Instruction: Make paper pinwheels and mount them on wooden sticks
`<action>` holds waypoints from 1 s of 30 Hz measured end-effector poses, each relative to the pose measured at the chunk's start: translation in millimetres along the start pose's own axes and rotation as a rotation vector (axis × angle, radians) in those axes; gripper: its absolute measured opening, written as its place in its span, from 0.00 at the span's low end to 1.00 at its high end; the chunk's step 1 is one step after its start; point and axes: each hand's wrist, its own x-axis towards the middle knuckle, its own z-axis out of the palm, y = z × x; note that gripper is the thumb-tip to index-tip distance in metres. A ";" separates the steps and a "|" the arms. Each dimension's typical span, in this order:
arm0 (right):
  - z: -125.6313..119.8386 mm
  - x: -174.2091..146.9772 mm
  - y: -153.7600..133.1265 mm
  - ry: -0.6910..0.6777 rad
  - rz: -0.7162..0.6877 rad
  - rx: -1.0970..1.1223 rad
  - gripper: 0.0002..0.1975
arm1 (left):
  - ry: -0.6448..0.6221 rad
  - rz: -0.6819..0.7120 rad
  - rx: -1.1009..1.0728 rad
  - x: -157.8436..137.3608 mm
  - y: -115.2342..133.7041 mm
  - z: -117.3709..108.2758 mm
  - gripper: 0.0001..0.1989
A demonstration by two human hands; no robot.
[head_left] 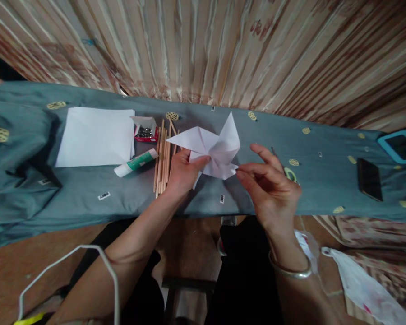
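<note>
Thumb and fingers of the left hand [186, 172] are clamping the paper pinwheel [218, 152], the thumb pressing its upper face near the centre; the right hand [272, 185] is bringing thumb and index fingertips together at the lower right corner of the paper, its other fingers standing apart and bent; whether these fingertips are pinching the corner or a small object, the view is not telling.

The pinwheel is being held above the middle of the table; its thin white sheet is forming pointed vanes, one spreading flat to the left, one curling upright, with creases converging at the centre.

Slender wooden sticks [161, 162], pale and straight, are lying in a loose bundle beside the left hand; a cylindrical white-and-green tube [137, 162] is lying aslant to their left; above it, an open cardboard box [148, 138] with red sides is containing small shiny metal pieces; a smooth stack of white sheets [96, 136] is lying farther left.

Green-handled scissors [290, 174] are lying partly behind the right hand; a dark, flat phone [369, 179] and a blue-framed tablet [402, 146] are occupying the far right; grey-green, pineapple-printed cloth [203, 204] is covering the table; a pleated beige curtain [203, 49] is hanging behind.
</note>
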 end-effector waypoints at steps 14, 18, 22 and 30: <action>26.2 6.4 17.0 -0.053 -0.192 -0.266 0.05 | -0.077 0.128 0.196 -0.5 -7.7 1.1 0.06; 29.1 7.5 19.4 -0.073 -0.138 -0.252 0.05 | -0.104 0.215 0.318 -3.4 -3.5 -0.5 0.06; 32.2 9.0 20.9 -0.084 -0.066 -0.206 0.04 | -0.098 0.283 0.465 -5.6 2.3 -0.5 0.04; 35.2 12.5 29.1 -0.107 0.032 -0.082 0.02 | -0.121 0.313 0.446 -7.1 1.5 -3.3 0.03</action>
